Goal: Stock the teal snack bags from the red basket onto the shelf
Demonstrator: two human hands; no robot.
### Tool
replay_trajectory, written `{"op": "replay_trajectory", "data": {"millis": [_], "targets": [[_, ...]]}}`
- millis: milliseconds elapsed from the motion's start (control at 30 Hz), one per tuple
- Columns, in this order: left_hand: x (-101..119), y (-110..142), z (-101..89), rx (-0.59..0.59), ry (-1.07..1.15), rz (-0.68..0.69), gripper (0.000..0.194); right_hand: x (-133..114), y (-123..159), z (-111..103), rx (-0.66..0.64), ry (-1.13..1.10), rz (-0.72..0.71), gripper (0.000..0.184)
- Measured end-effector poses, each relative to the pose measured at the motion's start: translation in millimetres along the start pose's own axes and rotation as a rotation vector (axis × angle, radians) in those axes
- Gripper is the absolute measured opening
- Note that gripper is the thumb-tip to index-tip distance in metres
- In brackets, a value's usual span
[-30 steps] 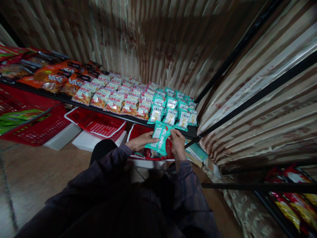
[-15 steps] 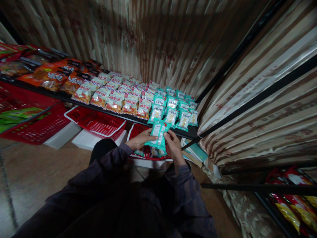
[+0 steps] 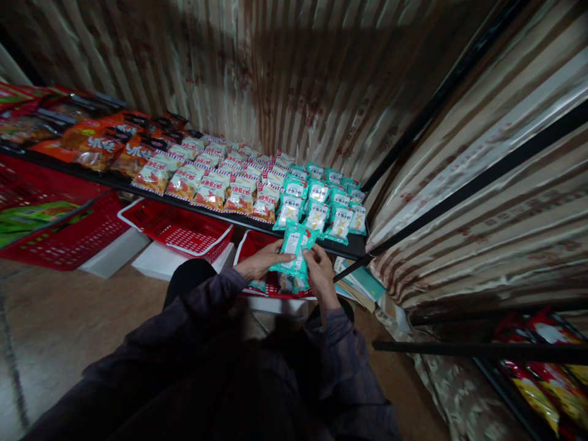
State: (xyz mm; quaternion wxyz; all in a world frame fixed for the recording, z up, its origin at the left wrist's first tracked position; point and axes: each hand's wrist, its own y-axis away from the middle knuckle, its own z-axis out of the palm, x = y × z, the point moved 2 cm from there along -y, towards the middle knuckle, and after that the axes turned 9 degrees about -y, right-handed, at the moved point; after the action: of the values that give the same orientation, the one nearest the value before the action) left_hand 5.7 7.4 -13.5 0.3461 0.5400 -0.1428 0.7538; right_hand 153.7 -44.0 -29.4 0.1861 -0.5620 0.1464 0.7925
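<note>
Between my two hands is a teal snack bag, its printed back turned up. My left hand grips its left side with the thumb on top. From the right, my right hand pinches the bag's other edge. Just beyond it, several rows of matching teal snack bags stand on the black shelf, fronts facing me. A red basket with more teal bags in it sits under the shelf, below my hands and partly hidden by them.
White-and-orange snack bags fill the shelf's middle, with orange bags farther left. Another red basket and a white box are below. A black shelf post slants at the right before a striped curtain.
Almost nothing differs. Both hands still hold the teal bag in nearly the same spot, and the right fingers have shifted slightly along its edge.
</note>
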Motion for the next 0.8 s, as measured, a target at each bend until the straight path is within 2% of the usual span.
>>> {"op": "replay_trajectory", "data": {"millis": [100, 200, 300, 367, 500, 633, 733, 800], "targets": [[1, 0, 3.6, -0.003, -0.006, 0.005, 0.059, 1, -1, -5, 0.066, 0.099, -0.076, 0.044], [1, -2, 7.2, 0.026, -0.030, 0.010, 0.060, -7, 5, -6, 0.126, 0.306, -0.281, 0.043], [-1, -5, 9.2, 0.084, -0.061, 0.034, 0.059, -16, 17, -2, 0.082, 0.501, -0.508, 0.037], [-3, -8, 10.1, 0.131, -0.095, 0.070, 0.057, -19, 24, 2, 0.044, 0.583, -0.586, 0.033], [-7, -11, 12.5, 0.212, -0.205, 0.138, 0.058, -16, 31, 8, 0.001, 0.673, -0.602, 0.032], [-8, -10, 16.8, 0.182, -0.276, 0.183, 0.063, -13, 32, 6, -0.011, 0.734, -0.563, 0.040], [-7, -7, 19.8, 0.149, -0.294, 0.211, 0.063, -11, 32, 2, -0.016, 0.742, -0.494, 0.050], [-5, -4, 21.2, 0.168, -0.305, 0.205, 0.059, -10, 31, 0, -0.027, 0.712, -0.404, 0.055]]}}
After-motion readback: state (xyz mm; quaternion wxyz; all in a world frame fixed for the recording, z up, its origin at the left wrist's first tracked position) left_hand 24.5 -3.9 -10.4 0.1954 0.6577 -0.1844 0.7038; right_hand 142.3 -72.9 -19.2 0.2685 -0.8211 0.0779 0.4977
